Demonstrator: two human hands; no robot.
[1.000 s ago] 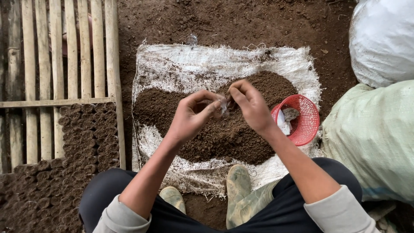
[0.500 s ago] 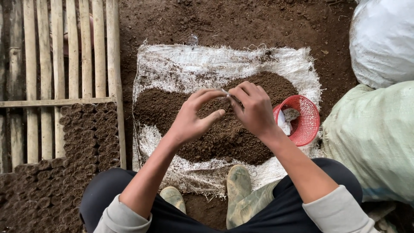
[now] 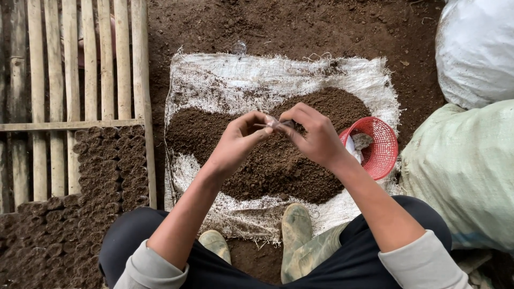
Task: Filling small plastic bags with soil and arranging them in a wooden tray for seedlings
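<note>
My left hand point(image 3: 238, 144) and my right hand point(image 3: 316, 136) meet above a heap of dark soil point(image 3: 267, 155) spread on a white woven sack point(image 3: 214, 85). Both pinch a small clear plastic bag point(image 3: 276, 124) between thumb and fingertips, held just over the soil. A red plastic basket point(image 3: 380, 147) with more clear bags inside leans at the right edge of the sack, close to my right wrist.
Rows of small soil-filled bags point(image 3: 80, 203) stand packed at the left beside a bamboo slat frame point(image 3: 80, 64). Two large stuffed sacks, white point(image 3: 476, 48) and pale green point(image 3: 466, 171), lie at the right. My muddy boots point(image 3: 294, 230) rest on the sack's near edge.
The hands parted for a moment, the left opening over the soil, then came back together; both now pinch the small clear bag.
</note>
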